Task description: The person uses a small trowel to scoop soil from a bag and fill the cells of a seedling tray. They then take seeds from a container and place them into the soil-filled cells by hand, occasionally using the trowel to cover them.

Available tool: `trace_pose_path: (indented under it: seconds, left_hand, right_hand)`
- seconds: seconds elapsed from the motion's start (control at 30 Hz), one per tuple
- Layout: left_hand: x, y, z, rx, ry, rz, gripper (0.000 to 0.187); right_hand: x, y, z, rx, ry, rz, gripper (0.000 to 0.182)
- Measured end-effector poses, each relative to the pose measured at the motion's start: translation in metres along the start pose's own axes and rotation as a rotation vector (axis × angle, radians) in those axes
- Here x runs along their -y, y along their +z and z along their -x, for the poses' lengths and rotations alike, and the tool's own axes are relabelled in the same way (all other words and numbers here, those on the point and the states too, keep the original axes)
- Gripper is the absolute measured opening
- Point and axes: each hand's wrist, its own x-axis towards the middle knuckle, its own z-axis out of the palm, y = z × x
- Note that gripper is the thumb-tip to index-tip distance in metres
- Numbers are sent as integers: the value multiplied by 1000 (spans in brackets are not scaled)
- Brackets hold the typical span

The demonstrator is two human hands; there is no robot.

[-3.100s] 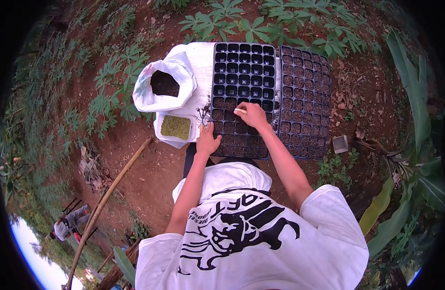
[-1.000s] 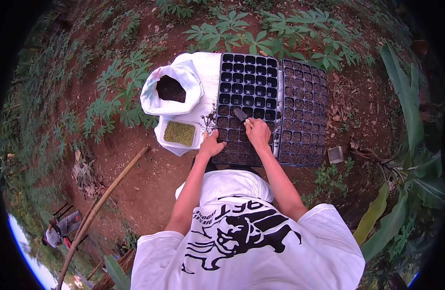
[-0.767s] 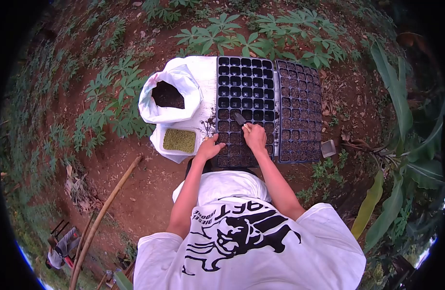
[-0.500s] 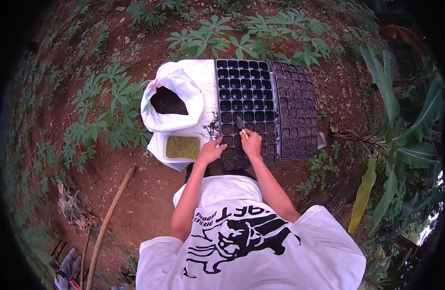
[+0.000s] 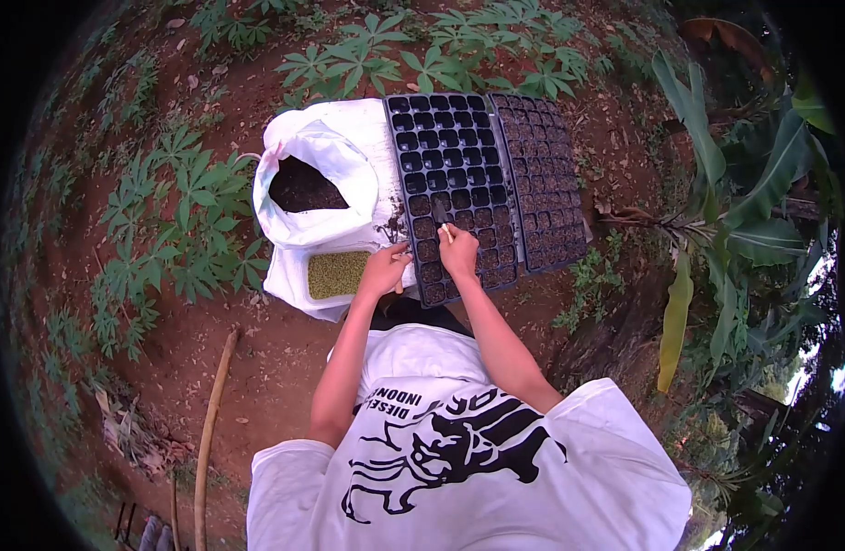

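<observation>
My right hand [image 5: 459,254] is closed round the light handle of a small dark trowel [image 5: 440,213], whose blade is over the black seedling tray [image 5: 429,300], where empty cells meet soil-filled ones. Beside that tray's lower left edge is my left hand [image 5: 384,270], fingers apart, with nothing visible held. An open white sack [image 5: 360,174] of dark soil [image 5: 303,186] stands to the left. Below it, a white container holds small greenish grains [image 5: 338,275]. A second tray [image 5: 544,184], filled with soil, lies on the right.
Leafy green plants [image 5: 188,197] grow on the reddish ground at the left and beyond the trays. Broad-leaved plants [image 5: 771,174] stand at the right. A long wooden pole [image 5: 215,427] lies at the lower left.
The view has shifted, so the trays and sack appear further left and higher. My left hand has drawn back from the tray's edge cells. The trowel remains in my right hand.
</observation>
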Motion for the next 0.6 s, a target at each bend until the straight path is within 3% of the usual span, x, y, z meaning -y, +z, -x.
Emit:
trace_pose_path:
  seconds: [0.3,0.6]
  left_hand:
    - [-1,15,-11,-24,48,27,38]
    - [0,15,-21,-77,66,11,33]
  right_hand:
    - [-15,-14,-5,-52,-175,90,31]
    - [-31,-14,-19,15,-154,60,33]
